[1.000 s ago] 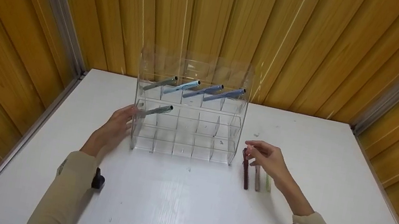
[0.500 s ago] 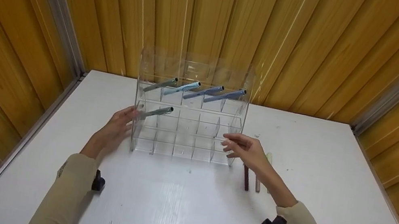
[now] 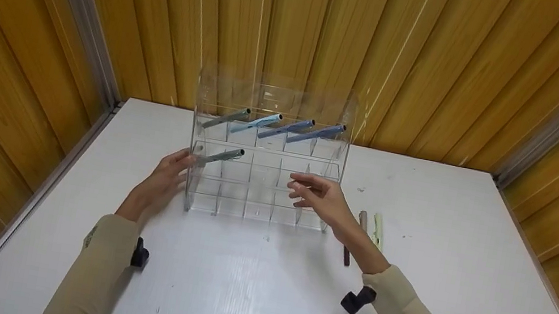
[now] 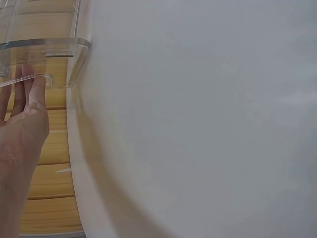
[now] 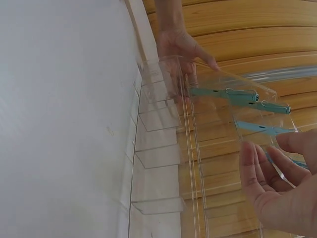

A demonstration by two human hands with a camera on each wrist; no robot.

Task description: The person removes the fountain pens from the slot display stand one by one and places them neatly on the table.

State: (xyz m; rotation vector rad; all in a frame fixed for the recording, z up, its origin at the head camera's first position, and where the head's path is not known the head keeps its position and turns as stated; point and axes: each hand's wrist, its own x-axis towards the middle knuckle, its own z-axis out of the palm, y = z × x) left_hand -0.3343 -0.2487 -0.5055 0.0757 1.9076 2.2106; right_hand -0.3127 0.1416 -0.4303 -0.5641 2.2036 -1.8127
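Note:
A clear tiered pen rack (image 3: pixel 257 213) stands on the white table. My left hand (image 3: pixel 160 182) rests its fairly straight fingers against the rack's left side; in the left wrist view the fingers (image 4: pixel 35 94) show by the clear panel. My right hand (image 3: pixel 319 198) hovers before the rack's right half, fingers loosely bent, with nothing visible between them in the right wrist view. A grey-green pen (image 3: pixel 222 156) leans in the leftmost slot of the middle tier. Above it, the top tier bears another grey-green pen (image 3: pixel 227 118), a light blue pen (image 3: pixel 256 123) and two darker blue pens (image 3: pixel 316 134).
Right of the rack lie a dark red pen (image 3: pixel 347 256), partly hidden by my right forearm, a brownish pen (image 3: pixel 363 219) and a light green pen (image 3: pixel 378 231). Wood-patterned walls (image 3: pixel 297 22) stand behind and beside the white table (image 3: pixel 233 287).
My right hand has moved left from above the loose pens to the front of the rack. The loose pens stay on the table. My left hand keeps its place at the rack's side.

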